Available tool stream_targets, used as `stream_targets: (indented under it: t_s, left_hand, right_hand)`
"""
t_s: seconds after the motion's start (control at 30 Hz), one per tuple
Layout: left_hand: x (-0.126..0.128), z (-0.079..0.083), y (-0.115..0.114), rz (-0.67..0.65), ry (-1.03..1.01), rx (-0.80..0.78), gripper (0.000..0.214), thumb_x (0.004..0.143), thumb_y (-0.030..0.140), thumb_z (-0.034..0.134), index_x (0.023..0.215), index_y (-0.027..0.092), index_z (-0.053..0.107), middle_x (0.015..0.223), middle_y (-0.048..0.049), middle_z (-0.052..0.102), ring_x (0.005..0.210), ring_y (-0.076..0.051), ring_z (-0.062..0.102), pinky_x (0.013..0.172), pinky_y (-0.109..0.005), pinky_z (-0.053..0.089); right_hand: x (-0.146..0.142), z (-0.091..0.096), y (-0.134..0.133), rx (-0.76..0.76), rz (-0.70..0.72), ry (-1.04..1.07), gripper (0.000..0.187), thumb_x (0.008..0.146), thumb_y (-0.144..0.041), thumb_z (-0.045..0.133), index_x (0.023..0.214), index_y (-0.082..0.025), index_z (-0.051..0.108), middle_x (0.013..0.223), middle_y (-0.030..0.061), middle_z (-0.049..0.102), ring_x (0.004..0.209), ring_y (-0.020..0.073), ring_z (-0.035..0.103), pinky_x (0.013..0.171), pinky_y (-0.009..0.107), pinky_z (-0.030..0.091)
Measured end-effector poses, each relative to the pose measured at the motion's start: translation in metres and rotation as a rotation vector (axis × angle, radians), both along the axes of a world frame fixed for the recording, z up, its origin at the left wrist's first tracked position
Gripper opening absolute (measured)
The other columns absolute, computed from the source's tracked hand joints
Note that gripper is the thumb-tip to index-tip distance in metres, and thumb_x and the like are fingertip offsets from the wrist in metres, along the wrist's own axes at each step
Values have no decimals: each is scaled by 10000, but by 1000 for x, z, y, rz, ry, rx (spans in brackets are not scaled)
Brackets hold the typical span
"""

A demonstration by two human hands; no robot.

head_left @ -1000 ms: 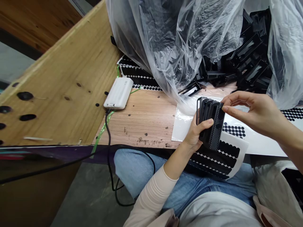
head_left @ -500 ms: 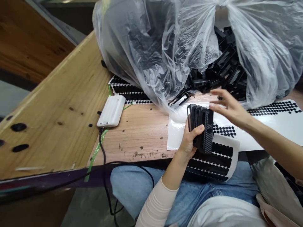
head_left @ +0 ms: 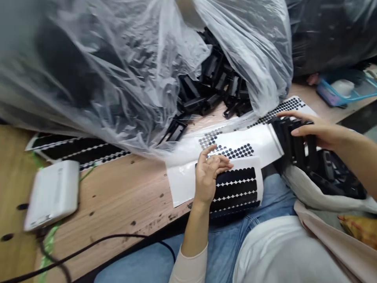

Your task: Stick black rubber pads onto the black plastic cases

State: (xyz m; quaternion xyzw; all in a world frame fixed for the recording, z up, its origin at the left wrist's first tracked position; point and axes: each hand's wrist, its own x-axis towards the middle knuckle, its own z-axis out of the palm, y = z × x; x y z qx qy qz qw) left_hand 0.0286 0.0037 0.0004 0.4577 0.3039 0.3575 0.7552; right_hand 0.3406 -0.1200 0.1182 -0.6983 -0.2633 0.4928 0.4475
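Observation:
My right hand (head_left: 330,133) grips a stack of black plastic frames (head_left: 299,147) between thumb and fingers at the right. The stack is over a white sack (head_left: 303,182) that has more black parts (head_left: 332,169) in it. My left hand (head_left: 207,173) is empty, its fingers loosely bent and apart. It hovers at the left side of a sheet of black round stickers (head_left: 235,184), which overhangs the table's front edge. Behind that lies a white backing sheet (head_left: 184,177) with small black dots on it.
Big clear plastic bags (head_left: 129,67) cover the back of the table, and loose black frames (head_left: 218,78) spill from one. A white power bank (head_left: 54,192) with a black cable (head_left: 103,237) is at the left. A blue basket (head_left: 347,88) stands far right.
The stack of frames has passed from my left hand to my right hand and moved right, over the sack. My left hand has let go. The view has turned to the right.

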Motion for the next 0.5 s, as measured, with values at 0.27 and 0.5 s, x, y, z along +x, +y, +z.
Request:
stream_targets:
  t_s: [0.27, 0.5]
  left_hand:
    - [5, 2, 3, -8, 40, 65, 491, 875, 490, 875, 1223, 199, 689, 890, -8, 789, 766, -167, 803, 779, -292, 684]
    - [4, 3, 1, -10, 78, 94, 476, 890, 506, 850, 1221, 201, 694, 909, -20, 780, 782, -184, 797, 814, -344, 695]
  right_hand:
    - [95, -18, -139, -326, -483, -325, 346, 1009, -559, 628, 1191, -292, 752, 1370, 159, 740, 1094, 292, 734, 856, 394, 591]
    - [107, -22, -109, -279, -421, -774, 429, 1119, -524, 443, 1383, -234, 618, 1545, 200, 641, 1257, 250, 667, 986, 374, 495]
